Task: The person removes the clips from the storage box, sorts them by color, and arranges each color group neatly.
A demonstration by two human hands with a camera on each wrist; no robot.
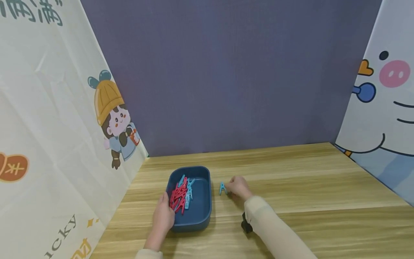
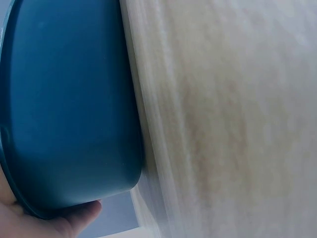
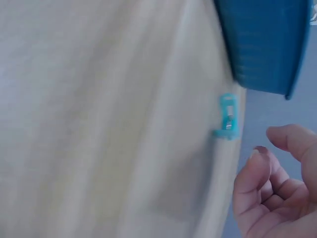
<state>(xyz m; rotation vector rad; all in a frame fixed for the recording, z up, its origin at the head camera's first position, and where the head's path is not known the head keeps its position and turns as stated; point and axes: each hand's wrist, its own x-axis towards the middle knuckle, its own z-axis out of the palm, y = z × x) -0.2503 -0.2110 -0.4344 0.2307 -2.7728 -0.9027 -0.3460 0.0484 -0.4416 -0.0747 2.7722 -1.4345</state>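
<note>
A dark blue tray [image 1: 207, 201] sits on the wooden table and holds a pile of red and light blue clothespins [image 1: 180, 196]. My left hand [image 1: 162, 217] grips the tray's near left corner; in the left wrist view a finger [image 2: 59, 223] curls under the tray wall [image 2: 69, 109]. A single light blue clothespin [image 1: 222, 188] lies on the table just right of the tray. My right hand [image 1: 237, 187] hovers beside it with loosely curled fingers. In the right wrist view there is a gap between the clothespin [image 3: 228, 116] and my right hand [image 3: 265, 144], with the tray [image 3: 262, 44] beyond.
Cartoon-printed cloth panels stand at the left [image 1: 64, 126] and right [image 1: 385, 108], with a purple wall [image 1: 226, 72] behind. The wooden table [image 1: 307, 180] stretches right of my hands. A black wrist camera [image 1: 246, 223] sits on my right forearm.
</note>
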